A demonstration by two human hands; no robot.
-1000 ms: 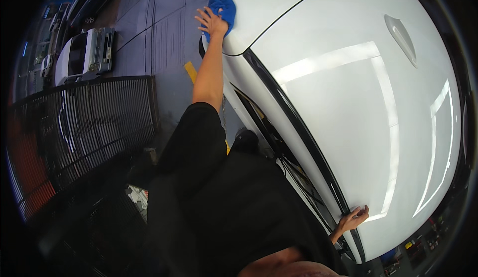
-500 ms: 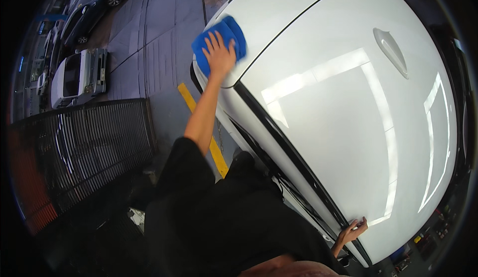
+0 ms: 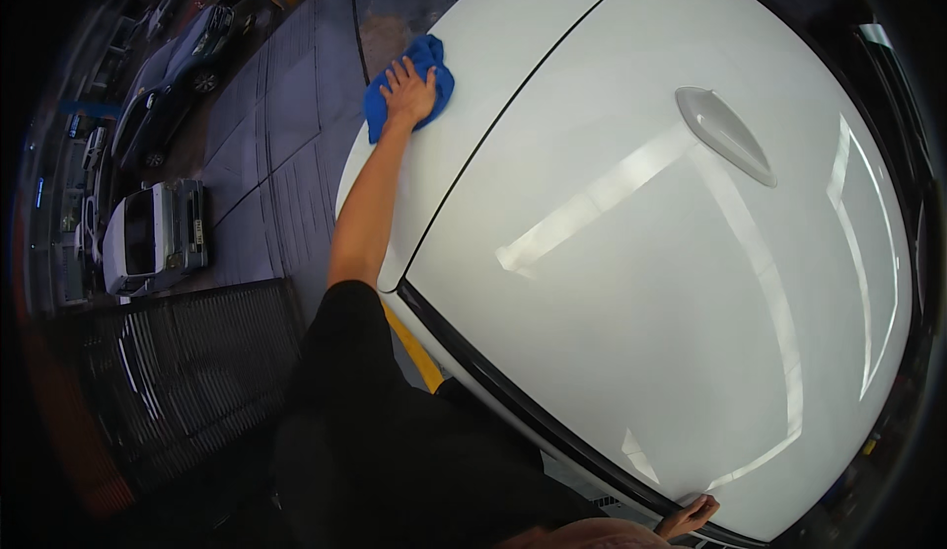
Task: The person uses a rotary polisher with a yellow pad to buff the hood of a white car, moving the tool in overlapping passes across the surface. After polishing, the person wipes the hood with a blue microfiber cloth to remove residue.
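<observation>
Bent a little out of shape by the wide view, the white car roof (image 3: pixel 592 352) has a dark seam across it toward the far left. Beyond that seam, my left hand (image 3: pixel 407 95) lies with fingers spread on a crumpled blue cloth (image 3: pixel 430 54), pressing it to the white panel (image 3: pixel 493 46) near its outer edge. At the bottom right, my right hand (image 3: pixel 689 517) rests at the roof's near edge, beside the black trim strip (image 3: pixel 513 401). Its fingers look loosely bent, with nothing visible in them. Part of that hand and its forearm is hidden.
A fin-shaped white antenna (image 3: pixel 725 135) rises from the roof. Lower left stands a dark slatted gate (image 3: pixel 197 371). Several parked vehicles, including a white one (image 3: pixel 153 238), are at the far left. A yellow floor line (image 3: pixel 414 347) shows between my body and the car.
My left hand and the blue cloth have moved farther from the seam's near end, and the cloth is more bunched. My right hand stays at the roof edge. The whole view has shifted.
</observation>
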